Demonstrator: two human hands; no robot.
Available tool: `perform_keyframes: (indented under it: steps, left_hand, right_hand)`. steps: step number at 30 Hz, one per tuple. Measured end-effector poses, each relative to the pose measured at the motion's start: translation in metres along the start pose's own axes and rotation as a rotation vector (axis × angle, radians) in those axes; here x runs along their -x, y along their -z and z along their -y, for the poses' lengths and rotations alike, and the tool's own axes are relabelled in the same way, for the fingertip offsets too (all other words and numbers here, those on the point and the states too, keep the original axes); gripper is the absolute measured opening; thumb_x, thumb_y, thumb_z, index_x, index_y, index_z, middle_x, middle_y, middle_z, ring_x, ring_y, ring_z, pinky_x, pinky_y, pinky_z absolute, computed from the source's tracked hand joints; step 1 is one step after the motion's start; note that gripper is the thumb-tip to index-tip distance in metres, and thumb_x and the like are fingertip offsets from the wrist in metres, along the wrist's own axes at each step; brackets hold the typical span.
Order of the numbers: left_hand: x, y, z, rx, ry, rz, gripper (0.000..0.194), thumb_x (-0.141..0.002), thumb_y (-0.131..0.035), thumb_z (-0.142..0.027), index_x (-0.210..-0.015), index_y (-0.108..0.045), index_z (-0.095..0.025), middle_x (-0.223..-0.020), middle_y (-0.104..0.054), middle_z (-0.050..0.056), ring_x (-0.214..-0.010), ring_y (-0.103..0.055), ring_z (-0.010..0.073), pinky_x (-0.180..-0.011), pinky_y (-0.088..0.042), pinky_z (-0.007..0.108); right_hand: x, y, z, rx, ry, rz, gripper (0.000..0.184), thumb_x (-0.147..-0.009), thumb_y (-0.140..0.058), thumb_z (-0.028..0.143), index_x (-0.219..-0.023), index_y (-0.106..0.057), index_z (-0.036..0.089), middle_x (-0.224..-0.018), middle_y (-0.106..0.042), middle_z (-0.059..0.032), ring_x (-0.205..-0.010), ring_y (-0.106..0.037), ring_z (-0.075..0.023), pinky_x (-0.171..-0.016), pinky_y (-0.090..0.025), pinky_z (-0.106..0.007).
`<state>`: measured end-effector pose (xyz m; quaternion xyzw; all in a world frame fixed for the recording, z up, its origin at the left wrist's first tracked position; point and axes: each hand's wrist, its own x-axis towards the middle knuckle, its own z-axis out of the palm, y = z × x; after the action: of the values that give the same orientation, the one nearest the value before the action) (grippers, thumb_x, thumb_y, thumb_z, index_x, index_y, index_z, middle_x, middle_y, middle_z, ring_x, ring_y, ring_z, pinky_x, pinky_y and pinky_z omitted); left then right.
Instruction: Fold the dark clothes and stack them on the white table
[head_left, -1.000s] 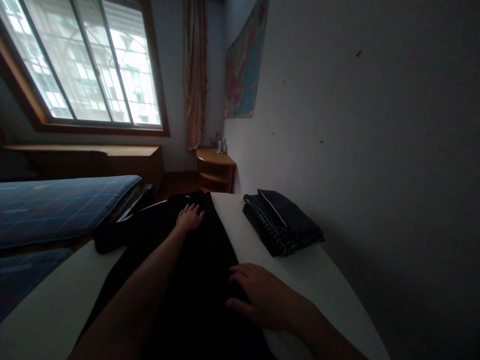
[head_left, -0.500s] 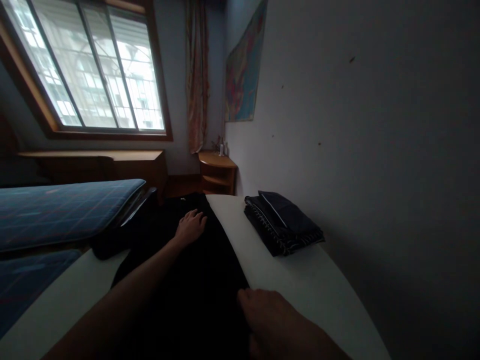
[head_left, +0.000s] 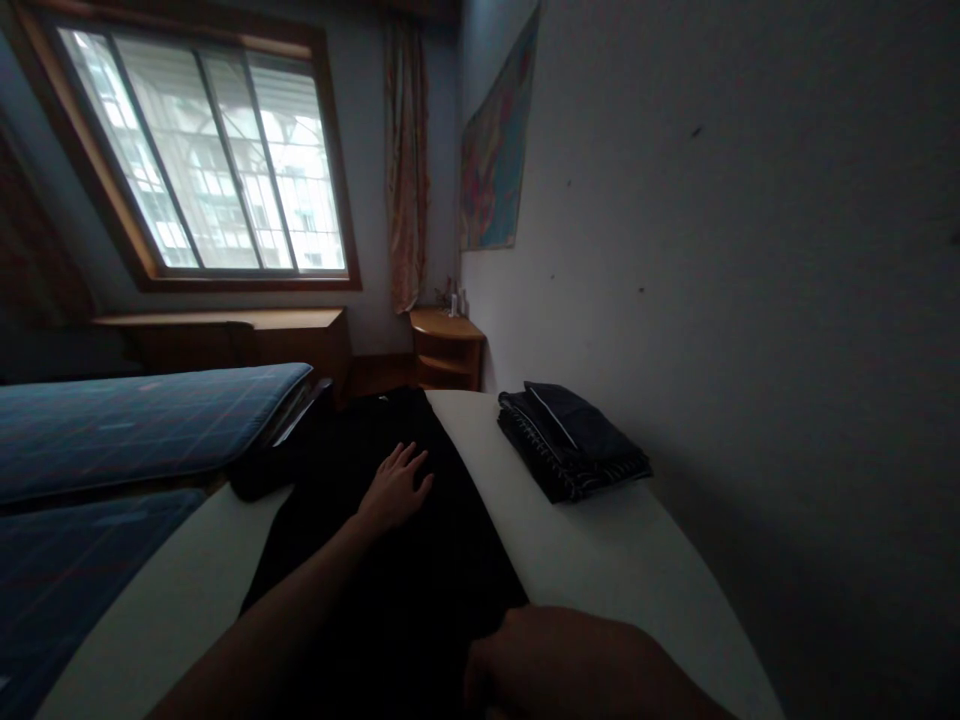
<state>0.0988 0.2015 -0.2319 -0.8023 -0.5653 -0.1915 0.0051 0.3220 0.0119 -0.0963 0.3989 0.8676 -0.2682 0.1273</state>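
A black garment (head_left: pixel 420 560) is spread lengthwise over a white table, with a small white mark near its far end and one part reaching out to the left. My left hand (head_left: pixel 395 490) rests on it, palm down and fingers spread. Near the lower edge of the view, my right hand (head_left: pixel 525 655) is closed at the garment's near right side. Its fingers curl down into the dark cloth and are partly hidden. Folded dark clothes (head_left: pixel 577 440) lie in a stack to the right, apart from both hands.
The white table (head_left: pixel 607 560) has a curved edge and stands by a pale wall (head_left: pixel 750 300). At left are blue checked mattresses (head_left: pixel 150 420). Farther back are a wooden desk (head_left: pixel 300 320), a corner shelf (head_left: pixel 446 325) and a window (head_left: pixel 217 160).
My left hand has slid back toward me over the cloth, its fingers more spread. The right hand has come nearer and lower. The view has shifted slightly left.
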Motion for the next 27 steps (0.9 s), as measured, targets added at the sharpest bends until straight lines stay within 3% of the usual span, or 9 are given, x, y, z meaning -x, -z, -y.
perform_keyframes:
  steps: [3, 5, 7, 11, 14, 16, 18, 21, 27]
  left_hand:
    - [0.002, 0.004, -0.002, 0.027, -0.070, -0.050, 0.048, -0.093, -0.048, -0.039, -0.135, -0.059, -0.016, -0.147, -0.050, 0.011, -0.141, -0.038, 0.0285, -0.115, -0.033, 0.043]
    - [0.003, 0.006, -0.003, 0.047, -0.090, -0.037, 0.048, -0.094, -0.047, -0.038, -0.135, -0.059, -0.017, -0.145, -0.052, 0.011, -0.137, -0.044, 0.0273, -0.114, -0.036, 0.042]
    - [0.004, 0.006, -0.002, 0.052, -0.079, -0.020, 0.048, -0.095, -0.045, -0.039, -0.135, -0.058, -0.017, -0.144, -0.054, 0.010, -0.137, -0.045, 0.0272, -0.113, -0.036, 0.042]
    - [0.006, 0.003, 0.005, 0.012, -0.007, -0.030, 0.049, -0.097, -0.041, -0.038, -0.137, -0.056, -0.016, -0.146, -0.051, 0.011, -0.141, -0.038, 0.0289, -0.113, -0.036, 0.043]
    - [0.008, 0.000, 0.012, -0.002, 0.031, 0.003, 0.056, -0.095, -0.045, -0.042, -0.144, -0.048, -0.015, -0.153, -0.042, 0.013, -0.142, -0.036, 0.0310, -0.114, -0.033, 0.047]
    - [0.009, -0.001, 0.015, -0.006, 0.034, 0.052, 0.061, -0.094, -0.046, -0.047, -0.148, -0.042, -0.018, -0.157, -0.035, 0.011, -0.144, -0.031, 0.0313, -0.115, -0.029, 0.049]
    - [0.009, -0.001, 0.016, -0.015, 0.026, 0.089, 0.061, -0.094, -0.045, -0.049, -0.148, -0.042, -0.021, -0.159, -0.030, 0.009, -0.146, -0.026, 0.0316, -0.117, -0.025, 0.051]
    - [0.009, 0.000, 0.016, -0.026, 0.016, 0.105, 0.058, -0.094, -0.045, -0.051, -0.147, -0.045, -0.025, -0.160, -0.029, 0.007, -0.147, -0.024, 0.0311, -0.117, -0.024, 0.050]
    - [0.008, -0.003, 0.015, -0.026, 0.046, 0.062, 0.063, -0.092, -0.049, -0.053, -0.147, -0.043, -0.024, -0.159, -0.028, 0.013, -0.144, -0.032, 0.0311, -0.116, -0.027, 0.048]
  right_hand:
    - [0.000, 0.001, -0.012, 0.018, -0.092, -0.133, 0.026, -0.079, -0.061, 0.027, -0.100, -0.074, 0.021, -0.093, -0.076, -0.0087, -0.083, -0.071, -0.0250, -0.060, -0.043, -0.027]
    - [-0.003, 0.002, -0.022, 0.010, -0.160, -0.185, 0.035, -0.074, -0.071, 0.035, -0.105, -0.072, 0.020, -0.096, -0.075, -0.0085, -0.086, -0.069, -0.0257, -0.062, -0.043, -0.028]
    - [-0.007, 0.001, -0.029, -0.002, -0.171, -0.160, 0.040, -0.069, -0.078, 0.039, -0.104, -0.072, 0.022, -0.093, -0.075, -0.0062, -0.083, -0.069, -0.0245, -0.060, -0.042, -0.027]
    - [-0.020, -0.003, -0.033, 0.065, -0.156, -0.101, 0.022, -0.076, -0.073, 0.041, -0.083, -0.077, 0.021, -0.078, -0.075, -0.0060, -0.072, -0.069, -0.0231, -0.056, -0.041, -0.026]
    - [-0.037, -0.008, -0.032, 0.118, -0.098, -0.259, 0.026, -0.087, -0.062, 0.040, -0.087, -0.077, 0.018, -0.084, -0.075, -0.0089, -0.079, -0.070, -0.0241, -0.067, -0.048, -0.030]
    - [-0.052, -0.014, -0.036, 0.107, 0.001, -0.431, 0.032, -0.091, -0.057, 0.041, -0.108, -0.072, 0.018, -0.109, -0.072, -0.0113, -0.102, -0.066, -0.0258, -0.087, -0.048, -0.034]
    - [-0.067, -0.023, -0.042, 0.076, 0.108, -0.532, 0.048, -0.093, -0.055, 0.046, -0.133, -0.058, 0.021, -0.141, -0.056, -0.0120, -0.132, -0.047, -0.0277, -0.110, -0.035, -0.041]
    - [-0.084, -0.036, -0.052, 0.014, 0.172, -0.472, 0.070, -0.092, -0.049, 0.060, -0.151, -0.034, 0.026, -0.162, -0.024, -0.0088, -0.150, -0.013, -0.0297, -0.120, -0.012, -0.049]
    - [-0.091, -0.047, -0.057, -0.048, 0.104, -0.398, 0.082, -0.087, -0.044, 0.073, -0.155, -0.025, 0.030, -0.164, -0.013, -0.0062, -0.150, -0.002, -0.0345, -0.119, -0.002, -0.056]
